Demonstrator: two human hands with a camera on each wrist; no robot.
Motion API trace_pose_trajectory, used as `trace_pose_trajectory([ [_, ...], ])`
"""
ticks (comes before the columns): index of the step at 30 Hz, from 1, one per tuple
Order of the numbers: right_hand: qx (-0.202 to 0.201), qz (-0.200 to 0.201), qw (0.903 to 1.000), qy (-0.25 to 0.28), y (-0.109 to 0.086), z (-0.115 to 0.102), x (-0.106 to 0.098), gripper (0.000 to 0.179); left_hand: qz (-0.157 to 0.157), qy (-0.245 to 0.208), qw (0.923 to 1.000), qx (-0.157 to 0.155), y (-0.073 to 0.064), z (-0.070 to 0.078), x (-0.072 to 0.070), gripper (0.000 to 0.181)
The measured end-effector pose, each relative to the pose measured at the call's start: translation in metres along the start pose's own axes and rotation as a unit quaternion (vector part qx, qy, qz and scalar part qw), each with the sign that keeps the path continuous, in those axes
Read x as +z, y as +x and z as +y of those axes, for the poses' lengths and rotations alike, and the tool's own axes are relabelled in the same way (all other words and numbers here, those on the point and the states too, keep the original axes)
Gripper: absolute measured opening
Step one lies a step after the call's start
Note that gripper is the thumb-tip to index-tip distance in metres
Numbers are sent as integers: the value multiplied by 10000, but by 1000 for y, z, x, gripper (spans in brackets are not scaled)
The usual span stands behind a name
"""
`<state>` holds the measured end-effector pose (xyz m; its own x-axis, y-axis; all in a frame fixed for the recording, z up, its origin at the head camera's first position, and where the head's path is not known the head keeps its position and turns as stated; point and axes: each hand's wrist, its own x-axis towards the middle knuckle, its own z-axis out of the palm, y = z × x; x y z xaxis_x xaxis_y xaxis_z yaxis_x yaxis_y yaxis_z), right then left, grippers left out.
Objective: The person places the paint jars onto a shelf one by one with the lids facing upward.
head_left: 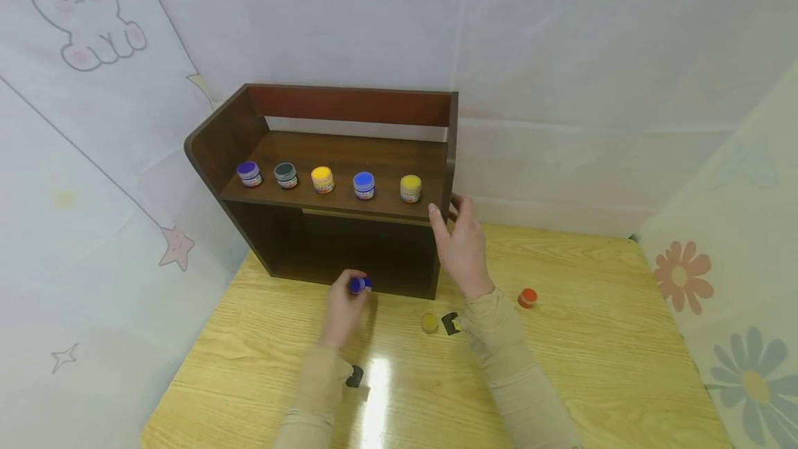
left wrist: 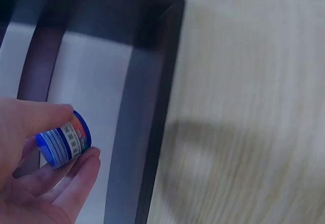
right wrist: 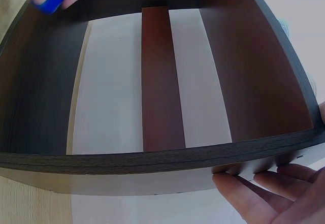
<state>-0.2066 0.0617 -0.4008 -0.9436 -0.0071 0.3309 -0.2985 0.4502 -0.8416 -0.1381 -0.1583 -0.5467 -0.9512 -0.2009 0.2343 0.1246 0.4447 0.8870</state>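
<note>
Left hand [head_left: 341,309] pinches blue jar [left wrist: 65,141], fingers nearly closed, at near lower edge of brown shelf [head_left: 349,105]; right hand [head_left: 463,249] grips its right side, fingers part-spread.

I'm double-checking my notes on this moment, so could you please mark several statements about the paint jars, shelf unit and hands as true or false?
1. The left hand holds a dark blue paint jar. True.
2. Only three paint jars stand on the upper shelf. False: five jars stand there.
3. The right hand holds the right side panel. True.
4. The red jar stands on the upper shelf. False: it is on the table, right of the right forearm.
5. The mustard-lidded jar is the upper shelf's rightmost jar. True.
</note>
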Motion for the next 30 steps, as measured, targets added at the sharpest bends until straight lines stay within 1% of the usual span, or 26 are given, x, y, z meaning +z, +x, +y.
trace_pose_trajectory([
  [2, -7, 20, 10000, -12, 0, 0, 0, 58, 245, -122, 9996, 12, 3, -3, -8, 28],
  [5, -6, 46, 10000, -21, 0, 0, 0, 57, 508, -125, 9985, -164, 7, -7, -19, 33],
  [8, -7, 65, 10000, -35, 1, 1, 1, 57, 727, 21, 9969, -304, 11, -9, -29, 35],
  [12, -9, 47, 10000, -52, 1, 1, 1, 57, 1026, 232, 9939, -324, 16, -14, -41, 33],
  [18, -5, 22, 10000, -31, 0, 1, 0, 57, 1186, 648, 9907, -175, 25, -19, -60, 30],
  [21, -12, 32, 10000, -31, 0, 1, 0, 57, 1265, 897, 9879, -45, 30, -22, -68, 26],
  [24, -39, 35, 10000, -24, 0, 1, 1, 57, 1364, 1043, 9851, -17, 35, -25, -76, 21],
  [26, -63, 47, 10000, -6, 0, 1, 1, 57, 1413, 1076, 9841, -59, 39, -30, -81, 20],
  [30, -103, 71, 9999, 18, -1, 0, 0, 57, 1422, 902, 9849, -404, 46, -37, -89, 28],
])
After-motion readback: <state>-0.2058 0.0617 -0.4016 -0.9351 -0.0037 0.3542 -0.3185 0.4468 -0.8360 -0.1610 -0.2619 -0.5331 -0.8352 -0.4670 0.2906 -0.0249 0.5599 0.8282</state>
